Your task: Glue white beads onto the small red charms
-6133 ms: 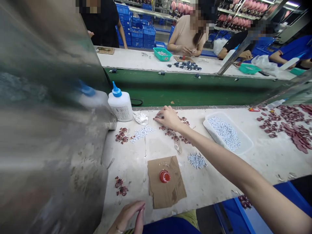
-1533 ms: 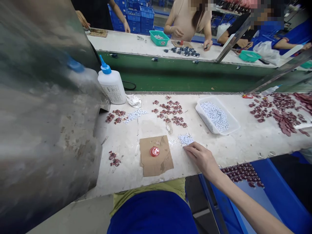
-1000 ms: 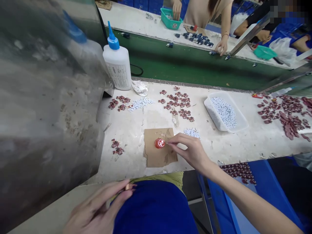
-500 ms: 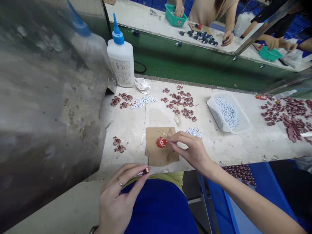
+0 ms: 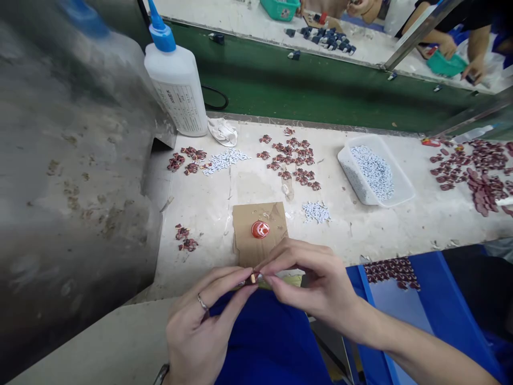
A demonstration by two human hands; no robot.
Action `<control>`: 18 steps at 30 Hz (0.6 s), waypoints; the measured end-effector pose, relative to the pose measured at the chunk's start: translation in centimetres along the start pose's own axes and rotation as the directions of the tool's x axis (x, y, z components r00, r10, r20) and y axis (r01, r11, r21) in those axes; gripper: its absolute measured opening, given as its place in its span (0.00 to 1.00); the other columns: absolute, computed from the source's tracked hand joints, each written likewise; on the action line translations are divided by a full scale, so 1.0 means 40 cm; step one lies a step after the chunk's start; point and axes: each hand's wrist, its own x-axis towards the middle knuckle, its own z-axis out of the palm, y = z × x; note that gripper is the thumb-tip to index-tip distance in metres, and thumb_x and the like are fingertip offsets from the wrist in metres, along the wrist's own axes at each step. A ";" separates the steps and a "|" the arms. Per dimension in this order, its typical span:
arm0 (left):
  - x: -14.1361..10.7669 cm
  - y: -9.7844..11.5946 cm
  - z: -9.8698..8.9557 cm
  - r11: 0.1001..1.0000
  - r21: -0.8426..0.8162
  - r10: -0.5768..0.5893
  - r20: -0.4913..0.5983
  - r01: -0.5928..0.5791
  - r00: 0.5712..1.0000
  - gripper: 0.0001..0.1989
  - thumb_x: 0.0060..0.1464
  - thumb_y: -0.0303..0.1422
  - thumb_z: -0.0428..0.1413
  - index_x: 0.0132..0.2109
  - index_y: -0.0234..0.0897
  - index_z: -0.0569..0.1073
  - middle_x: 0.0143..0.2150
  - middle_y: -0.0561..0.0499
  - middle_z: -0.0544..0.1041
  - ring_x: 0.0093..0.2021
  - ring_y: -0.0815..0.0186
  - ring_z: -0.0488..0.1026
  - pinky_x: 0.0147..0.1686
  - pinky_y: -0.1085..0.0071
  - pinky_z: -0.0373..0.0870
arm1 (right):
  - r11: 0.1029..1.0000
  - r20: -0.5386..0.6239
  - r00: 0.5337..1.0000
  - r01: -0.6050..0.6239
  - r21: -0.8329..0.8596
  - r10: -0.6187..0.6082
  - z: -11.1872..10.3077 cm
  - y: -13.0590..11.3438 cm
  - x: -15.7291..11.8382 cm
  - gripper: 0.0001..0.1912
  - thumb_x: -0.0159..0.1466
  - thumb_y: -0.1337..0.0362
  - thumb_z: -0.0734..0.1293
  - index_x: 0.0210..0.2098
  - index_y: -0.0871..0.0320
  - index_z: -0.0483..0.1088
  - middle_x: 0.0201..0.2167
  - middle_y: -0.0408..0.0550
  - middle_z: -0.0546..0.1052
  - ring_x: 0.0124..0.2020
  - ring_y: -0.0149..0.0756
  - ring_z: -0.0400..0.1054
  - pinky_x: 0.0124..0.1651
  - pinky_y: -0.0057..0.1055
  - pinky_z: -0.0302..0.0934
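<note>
My left hand [image 5: 206, 315] pinches a small dark brown piece with a tan patch [image 5: 253, 278] between thumb and fingertips, above my lap. My right hand [image 5: 315, 278] meets it there, its thumb and forefinger pressed together on a tiny whitish bit [image 5: 258, 276] at the piece's right side; its kind is too small to make out. Just beyond the hands, a red cap [image 5: 260, 229] with glossy wet-looking contents rests on a torn cardboard square [image 5: 244, 214]. Small white pieces with dark marks [image 5: 316, 212] lie in a pile to the right of the cardboard.
Brown figure pieces [image 5: 294, 155] are grouped behind the cardboard. A white bottle with blue nozzle [image 5: 178, 85] stands at back left, beside a metal wall [image 5: 80, 160]. A plastic tub [image 5: 403, 184] of white bits sits right. Co-workers' hands [image 5: 475, 67] show across the partition.
My right hand has moved from the red cap down and left to the brown piece in my left hand. The left hand has shifted slightly right; the view has tilted down.
</note>
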 end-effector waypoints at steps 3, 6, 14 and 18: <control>-0.002 0.001 -0.001 1.000 0.008 -0.013 0.000 0.013 1.000 0.16 0.56 0.24 0.65 0.49 0.47 0.79 0.44 0.61 0.82 0.43 0.77 0.81 0.50 0.86 0.79 | 1.000 0.019 1.000 -0.016 -0.008 0.016 -0.004 -0.003 0.003 0.07 0.65 0.71 0.72 0.40 0.54 0.79 0.36 0.45 0.83 0.35 0.33 0.78 0.38 0.31 0.75; -0.005 -0.002 -0.002 1.000 0.010 0.010 0.004 -0.010 1.000 0.17 0.55 0.22 0.65 0.48 0.47 0.79 0.45 0.60 0.82 0.43 0.76 0.81 0.50 0.84 0.80 | 0.997 0.054 0.999 0.001 -0.082 0.004 -0.007 -0.009 0.001 0.08 0.67 0.71 0.70 0.42 0.53 0.79 0.35 0.45 0.82 0.34 0.34 0.78 0.36 0.31 0.75; 0.004 0.003 0.002 0.995 0.037 0.089 0.045 -0.091 0.995 0.18 0.54 0.19 0.64 0.49 0.42 0.79 0.46 0.57 0.82 0.44 0.74 0.81 0.49 0.81 0.81 | 0.835 0.182 0.956 0.289 -0.468 -0.229 -0.018 -0.025 -0.023 0.14 0.73 0.72 0.63 0.54 0.55 0.75 0.41 0.52 0.82 0.37 0.37 0.79 0.35 0.31 0.76; 0.022 0.019 -0.006 0.993 0.002 0.115 0.073 -0.115 0.991 0.17 0.54 0.20 0.64 0.48 0.42 0.79 0.44 0.57 0.82 0.42 0.74 0.81 0.45 0.82 0.82 | 0.960 0.101 0.989 0.127 -0.248 -0.105 -0.029 -0.029 -0.016 0.11 0.70 0.69 0.69 0.51 0.55 0.76 0.40 0.50 0.81 0.38 0.35 0.79 0.38 0.31 0.77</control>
